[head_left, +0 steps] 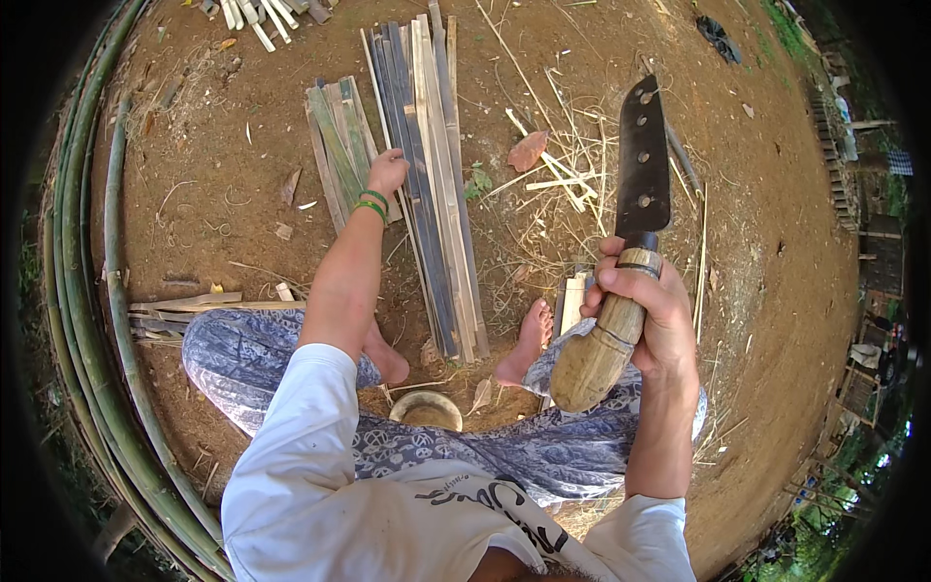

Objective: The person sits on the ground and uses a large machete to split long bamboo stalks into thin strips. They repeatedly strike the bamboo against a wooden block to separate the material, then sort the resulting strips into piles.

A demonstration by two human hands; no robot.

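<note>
My right hand (650,310) is wrapped round the thick wooden handle of a big knife (642,160). The broad dark blade has a row of holes and points away from me, raised above the ground. My left hand (388,173) reaches forward to the left edge of a pile of long bamboo strips (436,184); its fingers are curled in and seem to pinch a strip there, though the fingertips are partly hidden. A shorter bundle of greenish bamboo strips (335,136) lies just left of that hand.
Long green bamboo poles (82,291) run down the left side. Thin shavings (572,175) litter the dirt at the right. A round rim (427,398) sits between my feet, and short pale pieces (572,299) lie by my right foot. More split pieces (184,315) rest beside my left knee.
</note>
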